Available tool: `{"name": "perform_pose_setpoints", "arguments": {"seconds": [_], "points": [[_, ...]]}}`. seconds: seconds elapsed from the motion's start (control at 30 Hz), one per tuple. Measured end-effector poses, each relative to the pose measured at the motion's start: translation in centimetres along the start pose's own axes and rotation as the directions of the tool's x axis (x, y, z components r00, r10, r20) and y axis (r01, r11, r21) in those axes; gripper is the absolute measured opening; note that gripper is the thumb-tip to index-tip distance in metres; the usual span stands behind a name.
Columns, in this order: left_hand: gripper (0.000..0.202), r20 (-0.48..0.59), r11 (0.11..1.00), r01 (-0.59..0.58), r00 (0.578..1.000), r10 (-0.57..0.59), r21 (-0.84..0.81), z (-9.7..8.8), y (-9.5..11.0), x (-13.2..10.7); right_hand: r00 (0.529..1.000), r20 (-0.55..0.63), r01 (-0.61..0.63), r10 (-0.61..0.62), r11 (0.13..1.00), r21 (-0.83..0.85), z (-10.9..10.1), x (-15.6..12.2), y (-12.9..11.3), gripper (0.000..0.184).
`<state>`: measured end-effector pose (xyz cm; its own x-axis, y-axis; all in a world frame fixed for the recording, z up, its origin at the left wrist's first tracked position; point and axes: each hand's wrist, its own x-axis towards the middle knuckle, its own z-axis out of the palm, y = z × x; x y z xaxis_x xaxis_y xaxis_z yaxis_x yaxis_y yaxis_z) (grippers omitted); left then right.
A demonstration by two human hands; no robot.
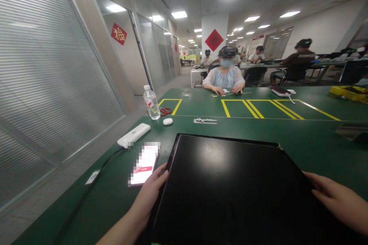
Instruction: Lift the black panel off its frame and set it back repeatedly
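Observation:
A large black screen panel [230,183], glossy with a ceiling light mirrored in it, fills the lower middle of the view. My left hand [152,187] grips its left edge; the fingertips go out of sight at the rim. On the opposite edge, my right hand [330,195] closes in the same way, its fingers partly hidden. The panel's near edge runs out of the picture, so I cannot tell whether it rests on the table. Just left of my left hand lies a phone [146,160] with a lit screen, partly blurred out.
On the green table [178,124] stand a water bottle [151,103] and a white power bank [134,134] with a black cable. Red scissors [166,111], a white earbud case [168,121] and small pale strips [204,121] lie farther off. A person [225,72] sits opposite.

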<state>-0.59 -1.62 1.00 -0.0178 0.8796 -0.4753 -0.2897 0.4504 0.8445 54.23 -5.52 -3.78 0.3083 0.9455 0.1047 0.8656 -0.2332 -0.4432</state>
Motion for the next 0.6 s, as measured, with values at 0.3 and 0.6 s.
{"name": "perform_pose_setpoints", "arguments": {"seconds": [0.3,0.6], "points": [[0.113,-0.012,0.994,-0.086,0.996,0.087,0.066,0.8,0.8,-0.5,0.996,0.042,-0.083,0.079,0.991,0.104,-0.4,-0.5,-1.5,0.057],[0.081,0.106,0.986,-0.164,0.981,0.159,0.040,0.9,0.4,0.1,0.997,0.048,-0.058,0.055,0.996,0.068,-0.3,-1.0,-2.8,0.064]]}}
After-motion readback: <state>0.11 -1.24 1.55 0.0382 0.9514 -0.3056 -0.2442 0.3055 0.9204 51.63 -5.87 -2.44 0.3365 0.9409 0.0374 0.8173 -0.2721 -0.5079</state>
